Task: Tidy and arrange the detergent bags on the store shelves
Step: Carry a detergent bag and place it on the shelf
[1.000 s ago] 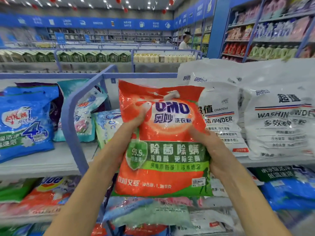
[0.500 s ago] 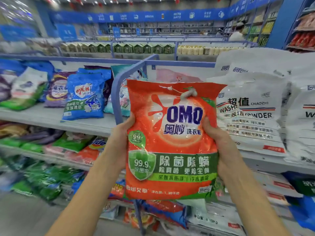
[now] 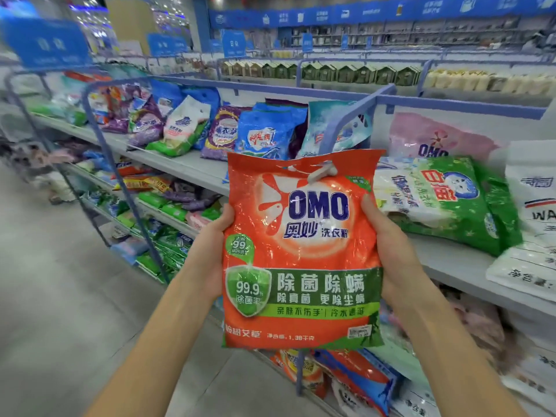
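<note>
While both hands hold it upright with the front panel facing the camera, the orange OMO bag (image 3: 301,251) hangs in the air in front of the top shelf (image 3: 186,164) and touches nothing on it.

The left hand (image 3: 215,251) grips the left edge and the right hand (image 3: 391,251) grips the right edge. Both thumbs lie on the front; the other fingers are hidden behind the bag.

On the shelf just behind:
- A pink OMO bag (image 3: 433,139) stands at the back.
- A green bag (image 3: 451,203) lies tilted to the right of the blue divider rail (image 3: 352,115).
- A blue bag (image 3: 264,136) and others stand to the left of the rail.

Change over the last second: the view has swung left along the aisle. The white bags (image 3: 535,206) that filled the background now sit at the right margin. The grip is the same.

Judgement: the bag is in transit and not yet placed. The likely slot is near its pink OMO kin.
</note>
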Tool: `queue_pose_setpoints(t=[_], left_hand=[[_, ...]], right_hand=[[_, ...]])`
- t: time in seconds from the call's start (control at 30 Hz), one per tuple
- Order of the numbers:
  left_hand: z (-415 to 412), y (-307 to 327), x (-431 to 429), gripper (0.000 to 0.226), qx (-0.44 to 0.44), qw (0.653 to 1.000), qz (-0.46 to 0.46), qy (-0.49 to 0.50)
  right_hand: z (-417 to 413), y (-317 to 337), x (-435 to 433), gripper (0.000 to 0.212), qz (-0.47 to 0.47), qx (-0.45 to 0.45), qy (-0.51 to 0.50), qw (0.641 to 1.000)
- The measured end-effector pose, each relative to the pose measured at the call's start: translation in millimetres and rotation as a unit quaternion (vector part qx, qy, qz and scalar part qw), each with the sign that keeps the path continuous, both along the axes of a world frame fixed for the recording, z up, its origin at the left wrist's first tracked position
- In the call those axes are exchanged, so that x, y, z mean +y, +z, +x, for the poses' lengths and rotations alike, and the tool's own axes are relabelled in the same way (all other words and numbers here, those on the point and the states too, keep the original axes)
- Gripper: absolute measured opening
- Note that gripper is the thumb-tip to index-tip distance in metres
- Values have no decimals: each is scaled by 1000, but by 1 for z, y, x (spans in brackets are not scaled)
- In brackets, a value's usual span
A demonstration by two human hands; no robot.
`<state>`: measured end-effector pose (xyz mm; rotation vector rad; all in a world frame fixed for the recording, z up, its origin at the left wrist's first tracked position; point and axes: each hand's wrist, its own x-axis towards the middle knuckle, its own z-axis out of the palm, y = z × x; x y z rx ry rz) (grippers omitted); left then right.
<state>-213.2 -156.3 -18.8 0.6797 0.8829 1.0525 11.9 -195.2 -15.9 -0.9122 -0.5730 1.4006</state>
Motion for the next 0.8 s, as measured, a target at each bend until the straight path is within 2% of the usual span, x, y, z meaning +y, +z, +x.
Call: queue_pose_setpoints(t=[0.2,0.43,0.63,0.8], left_hand=[[-104,-1,17,51,-9,998,8,67],[-249,-13,61,52,-33,992,9,122],[-363,-19,99,59,-56,988,5,147],[-446,-22,137,54,-28,979,-2,200]], right_hand=[[-103,-4,47,45,-4,4,79,997],[-245,-6,114,52,-4,-32,154,987],[-363,-14,181,55,-12,-42,183,982],[-454,-17,237,49,-39,-30,214,976]])
